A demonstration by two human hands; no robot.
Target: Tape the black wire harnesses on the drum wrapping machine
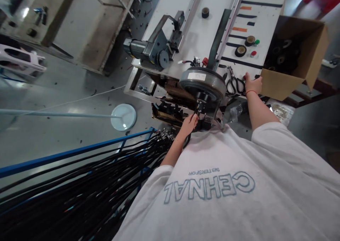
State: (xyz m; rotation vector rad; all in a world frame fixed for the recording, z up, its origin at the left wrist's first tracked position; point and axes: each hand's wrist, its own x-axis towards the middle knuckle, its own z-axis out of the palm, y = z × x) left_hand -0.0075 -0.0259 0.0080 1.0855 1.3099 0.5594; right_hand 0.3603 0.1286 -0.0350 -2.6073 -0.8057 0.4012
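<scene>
My left hand [190, 124] is closed around a black cable [197, 110] just below the hub of a wheel. That wheel [203, 78] has a dark rim and a white label, and it sits at the front edge of the workbench. My right hand [253, 85] rests at the bench edge by the cardboard box, its fingers bent around something small and dark that is mostly hidden. Black-handled scissors [233, 83] lie just left of it. Wires with a white and a red connector [195, 61] lie behind the wheel.
A motor unit [148, 49] stands on the bench's left. Tape rolls [240, 51], red and green buttons and black strips lie at right. An open cardboard box [294, 56] holds dark parts. Many black cables [106, 184] hang over a blue rack [79, 146] at lower left.
</scene>
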